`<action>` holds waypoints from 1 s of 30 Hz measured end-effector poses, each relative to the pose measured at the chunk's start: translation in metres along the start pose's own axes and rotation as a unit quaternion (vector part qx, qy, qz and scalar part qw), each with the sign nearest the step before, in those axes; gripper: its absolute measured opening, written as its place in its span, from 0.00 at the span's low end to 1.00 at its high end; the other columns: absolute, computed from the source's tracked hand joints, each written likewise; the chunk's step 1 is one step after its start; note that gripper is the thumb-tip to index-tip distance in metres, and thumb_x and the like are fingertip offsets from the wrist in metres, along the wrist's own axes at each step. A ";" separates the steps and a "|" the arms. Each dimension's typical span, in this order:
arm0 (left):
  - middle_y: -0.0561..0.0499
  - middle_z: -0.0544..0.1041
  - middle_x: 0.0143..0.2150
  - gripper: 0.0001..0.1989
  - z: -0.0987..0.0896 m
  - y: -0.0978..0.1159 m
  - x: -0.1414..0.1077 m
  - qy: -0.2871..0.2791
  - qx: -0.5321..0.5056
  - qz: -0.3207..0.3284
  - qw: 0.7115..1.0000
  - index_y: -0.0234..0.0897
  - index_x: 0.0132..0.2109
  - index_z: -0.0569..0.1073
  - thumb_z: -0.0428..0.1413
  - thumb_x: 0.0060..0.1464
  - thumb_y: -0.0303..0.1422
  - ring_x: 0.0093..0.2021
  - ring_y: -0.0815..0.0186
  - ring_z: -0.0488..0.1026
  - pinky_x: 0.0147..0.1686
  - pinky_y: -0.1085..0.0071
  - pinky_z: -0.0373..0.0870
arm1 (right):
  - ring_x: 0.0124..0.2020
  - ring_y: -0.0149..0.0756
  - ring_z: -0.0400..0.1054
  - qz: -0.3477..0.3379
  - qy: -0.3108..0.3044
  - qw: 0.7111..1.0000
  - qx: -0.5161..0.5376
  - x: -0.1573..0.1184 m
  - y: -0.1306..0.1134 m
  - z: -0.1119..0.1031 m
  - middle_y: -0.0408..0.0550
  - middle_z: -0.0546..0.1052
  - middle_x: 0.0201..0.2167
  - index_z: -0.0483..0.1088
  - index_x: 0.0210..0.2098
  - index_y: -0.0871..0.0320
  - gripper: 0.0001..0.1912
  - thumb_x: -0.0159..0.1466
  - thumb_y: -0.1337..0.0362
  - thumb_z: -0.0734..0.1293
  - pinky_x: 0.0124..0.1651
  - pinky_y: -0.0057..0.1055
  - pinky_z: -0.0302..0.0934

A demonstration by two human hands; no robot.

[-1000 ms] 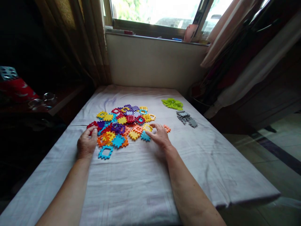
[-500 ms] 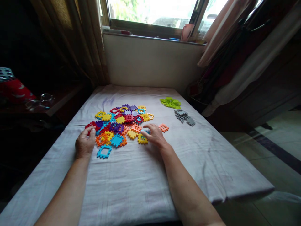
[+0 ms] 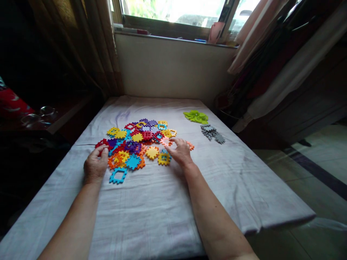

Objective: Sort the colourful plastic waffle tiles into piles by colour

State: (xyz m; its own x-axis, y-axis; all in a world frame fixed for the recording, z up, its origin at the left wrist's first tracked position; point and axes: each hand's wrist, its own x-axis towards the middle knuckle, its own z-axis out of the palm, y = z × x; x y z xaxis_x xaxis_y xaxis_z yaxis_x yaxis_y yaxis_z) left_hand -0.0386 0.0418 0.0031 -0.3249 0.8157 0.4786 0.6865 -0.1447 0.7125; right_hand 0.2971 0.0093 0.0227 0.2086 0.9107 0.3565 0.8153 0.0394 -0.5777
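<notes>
Square plastic interlocking tiles in several colours lie in a loose pile on the table. My right hand (image 3: 180, 151), at the pile's right side, pinches an orange tile (image 3: 166, 141) between thumb and fingers, tilted up off the pile. Just below it are a yellow window tile (image 3: 164, 159) and a plain yellow tile (image 3: 152, 153). At the left edge of the pile my left hand (image 3: 95, 164) has its fingers curled round a red tile (image 3: 101, 145), partly hidden by them. A blue frame tile (image 3: 118, 175) lies nearest me.
Green tiles (image 3: 195, 116) form a small heap at the far right, with grey tiles (image 3: 213, 133) in another in front. An orange tile (image 3: 190, 145) lies beyond my right wrist. A pale cloth (image 3: 151, 213) covers the table. Eyeglasses (image 3: 46, 111) rest on a dark surface at left.
My right hand has taken hold of an orange tile from the pile and tilted it up. The left hand stays at the red tile. The view has shifted slightly.
</notes>
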 end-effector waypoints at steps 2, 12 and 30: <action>0.47 0.82 0.49 0.19 0.000 0.000 0.000 -0.001 -0.002 -0.005 1.000 0.41 0.45 0.78 0.51 0.56 0.45 0.48 0.58 0.78 0.57 0.61 0.71 | 0.50 0.48 0.68 0.061 0.053 0.996 -0.030 0.002 0.018 -0.013 0.53 0.78 0.46 0.76 0.45 0.53 0.16 0.58 0.58 0.72 0.55 0.44 0.59; 0.47 0.82 0.48 0.18 -0.004 0.007 -0.002 0.004 -0.003 -0.010 1.000 0.40 0.44 0.78 0.51 0.55 0.44 0.51 0.56 0.77 0.56 0.60 0.72 | 0.51 0.59 0.64 0.205 0.087 0.972 -0.078 -0.005 0.054 -0.038 0.65 0.75 0.47 0.76 0.47 0.61 0.19 0.60 0.57 0.70 0.52 0.53 0.55; 0.45 0.82 0.48 0.17 -0.005 0.009 -0.001 -0.007 -0.019 0.010 1.000 0.39 0.42 0.78 0.51 0.54 0.43 0.51 0.57 0.78 0.57 0.61 0.71 | 0.67 0.53 0.52 -0.088 -0.122 0.983 -0.100 -0.036 -0.056 0.021 0.56 0.70 0.62 0.73 0.49 0.56 0.20 0.61 0.52 0.69 0.65 0.53 0.45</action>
State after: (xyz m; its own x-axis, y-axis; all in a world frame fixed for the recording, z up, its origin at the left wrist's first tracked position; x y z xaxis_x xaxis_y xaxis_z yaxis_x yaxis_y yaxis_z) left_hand -0.0354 0.0369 0.0113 -0.3023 0.8203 0.4856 0.6676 -0.1815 0.7221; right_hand 0.2325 -0.0172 0.0262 -0.0620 0.9696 0.2369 0.9221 0.1465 -0.3581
